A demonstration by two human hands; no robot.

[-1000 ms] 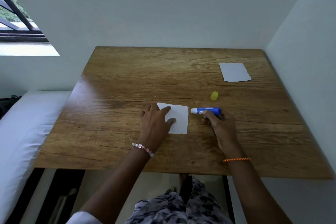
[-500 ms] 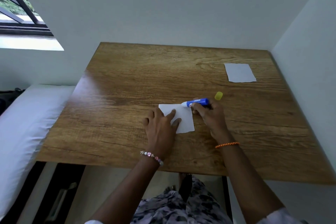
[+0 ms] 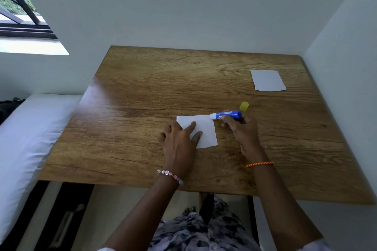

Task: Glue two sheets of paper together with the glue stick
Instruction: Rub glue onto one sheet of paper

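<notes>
While right hand (image 3: 242,128) grips glue stick (image 3: 226,115) | tip at paper (image 3: 204,130) corner

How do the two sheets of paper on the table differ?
The near sheet lies mid-table, pinned by the left hand, with the glue stick in the right hand at its far right corner. The far sheet lies untouched near the right back corner. Both are small, white and flat.

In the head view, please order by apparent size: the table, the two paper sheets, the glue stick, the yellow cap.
1. table
2. near sheet and far sheet: look alike; the left hand covers part of the near one
3. glue stick
4. yellow cap
</notes>
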